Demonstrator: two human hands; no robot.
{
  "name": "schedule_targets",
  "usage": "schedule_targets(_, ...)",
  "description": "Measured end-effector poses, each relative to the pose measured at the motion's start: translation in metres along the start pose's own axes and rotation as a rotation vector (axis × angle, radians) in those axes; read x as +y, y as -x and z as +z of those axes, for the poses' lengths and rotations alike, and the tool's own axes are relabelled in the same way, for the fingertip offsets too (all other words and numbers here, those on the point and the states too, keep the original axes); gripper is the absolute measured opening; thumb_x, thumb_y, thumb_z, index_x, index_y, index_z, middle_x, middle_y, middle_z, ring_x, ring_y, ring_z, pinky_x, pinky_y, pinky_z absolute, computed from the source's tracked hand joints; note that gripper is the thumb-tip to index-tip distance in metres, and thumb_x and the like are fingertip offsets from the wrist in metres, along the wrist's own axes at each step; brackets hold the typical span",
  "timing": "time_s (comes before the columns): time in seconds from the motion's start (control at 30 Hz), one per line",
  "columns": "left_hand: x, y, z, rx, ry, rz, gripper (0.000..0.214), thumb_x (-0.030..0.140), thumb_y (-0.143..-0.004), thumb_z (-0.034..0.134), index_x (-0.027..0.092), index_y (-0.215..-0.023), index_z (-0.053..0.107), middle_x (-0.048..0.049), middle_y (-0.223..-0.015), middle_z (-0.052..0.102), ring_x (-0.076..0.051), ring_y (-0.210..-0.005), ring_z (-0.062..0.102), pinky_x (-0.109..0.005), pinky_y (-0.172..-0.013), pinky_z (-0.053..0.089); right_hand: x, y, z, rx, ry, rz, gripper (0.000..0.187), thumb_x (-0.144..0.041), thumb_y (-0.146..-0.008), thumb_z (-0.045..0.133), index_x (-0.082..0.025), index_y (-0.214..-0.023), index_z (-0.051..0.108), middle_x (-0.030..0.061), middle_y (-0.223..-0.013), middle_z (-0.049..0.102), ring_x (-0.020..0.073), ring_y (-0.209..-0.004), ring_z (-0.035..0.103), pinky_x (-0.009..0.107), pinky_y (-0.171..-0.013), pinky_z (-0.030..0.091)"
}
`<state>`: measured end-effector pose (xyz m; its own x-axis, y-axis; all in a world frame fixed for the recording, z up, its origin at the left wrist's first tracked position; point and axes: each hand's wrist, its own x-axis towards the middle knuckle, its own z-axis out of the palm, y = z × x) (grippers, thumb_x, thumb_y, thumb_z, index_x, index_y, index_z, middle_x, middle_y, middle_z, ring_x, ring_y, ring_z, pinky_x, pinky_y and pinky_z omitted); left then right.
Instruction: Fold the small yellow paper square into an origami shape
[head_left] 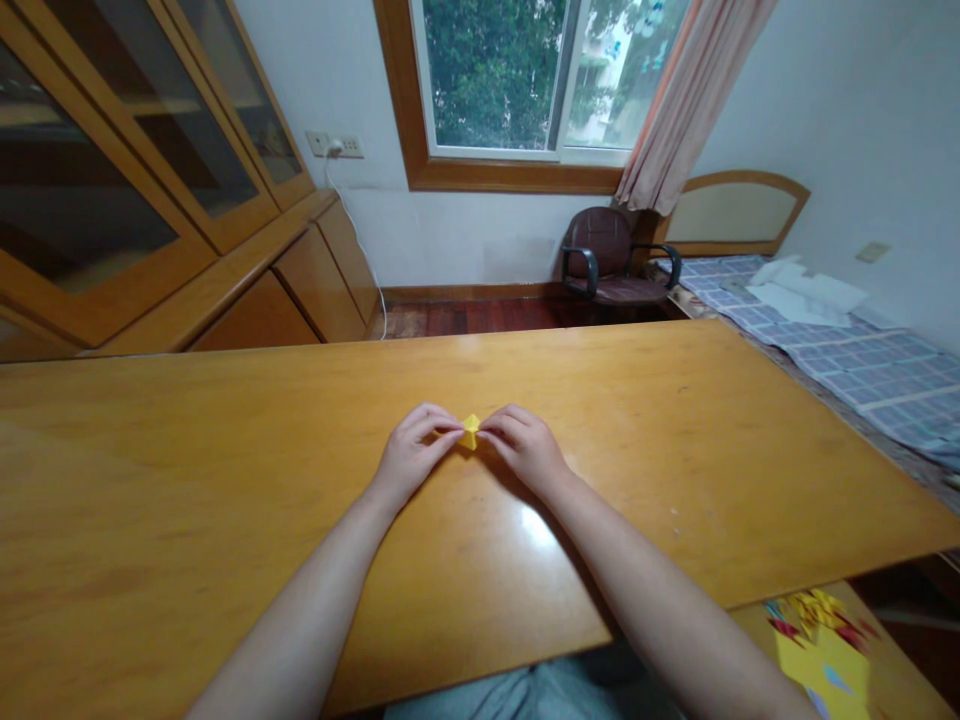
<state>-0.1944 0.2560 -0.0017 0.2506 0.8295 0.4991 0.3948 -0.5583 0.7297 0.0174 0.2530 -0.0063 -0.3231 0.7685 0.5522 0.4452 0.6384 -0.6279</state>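
A small folded piece of yellow paper (470,431) sits at the middle of the wooden table (187,470). My left hand (414,453) pinches its left side with curled fingers. My right hand (525,445) pinches its right side the same way. Both hands rest on the tabletop, and their fingers hide most of the paper.
Low at the right, beside the table's near edge, lies a yellow sheet (825,665) with several small coloured paper pieces (814,612). A dark office chair (611,258) stands under the window. A bed (855,345) runs along the right wall, and a wooden cabinet (187,200) lines the left.
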Motion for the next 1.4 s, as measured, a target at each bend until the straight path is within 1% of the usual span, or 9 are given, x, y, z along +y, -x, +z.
schedule_targets(0.17,0.0,0.0,0.001,-0.026,-0.049,0.033,0.009,0.027,-0.088,0.066,0.022,-0.087,0.073,-0.0038,-0.086,0.067,-0.017,-0.083,0.062,-0.029,-0.077,0.051,0.0,0.002,0.0,-0.048,-0.01,0.012,0.016,-0.03,-0.096,0.056,-0.023,-0.098,0.07,0.0074,-0.092,0.068,0.018,-0.085,0.063,0.029,-0.078,0.049)
schedule_targets(0.33,-0.001,0.002,0.001,-0.031,-0.072,0.033,0.01,0.028,-0.088,0.065,0.021,-0.087,0.073,-0.0039,-0.086,0.068,-0.017,-0.081,0.064,-0.028,-0.076,0.051,0.0,0.003,0.0,-0.073,0.026,-0.005,0.018,-0.028,-0.097,0.053,-0.021,-0.101,0.069,0.0078,-0.093,0.07,0.0174,-0.085,0.064,0.028,-0.078,0.05)
schedule_targets(0.6,-0.001,0.002,0.002,-0.087,-0.081,0.032,0.011,0.027,-0.09,0.062,0.019,-0.088,0.071,-0.0042,-0.087,0.069,-0.015,-0.082,0.064,-0.027,-0.076,0.051,-0.001,0.002,0.0,-0.072,0.078,-0.021,0.016,-0.027,-0.096,0.054,-0.02,-0.096,0.069,0.0068,-0.091,0.07,0.0161,-0.083,0.064,0.026,-0.077,0.05)
schedule_targets(1.1,0.005,0.003,0.002,-0.086,-0.104,0.075,0.009,0.022,-0.091,0.061,0.019,-0.089,0.069,-0.0043,-0.087,0.069,-0.015,-0.082,0.064,-0.026,-0.077,0.05,-0.006,0.002,0.0,-0.062,0.103,-0.016,0.015,-0.027,-0.095,0.055,-0.021,-0.095,0.069,0.0064,-0.091,0.07,0.0155,-0.081,0.065,0.024,-0.075,0.05)
schedule_targets(1.4,0.006,0.003,0.002,-0.093,-0.112,0.089,0.011,0.023,-0.091,0.058,0.019,-0.089,0.068,-0.0048,-0.087,0.069,-0.016,-0.082,0.064,-0.027,-0.077,0.051,-0.011,0.001,0.0,-0.039,0.132,-0.052,0.015,-0.025,-0.094,0.054,-0.02,-0.091,0.067,0.0064,-0.087,0.069,0.0154,-0.077,0.063,0.025,-0.071,0.049)
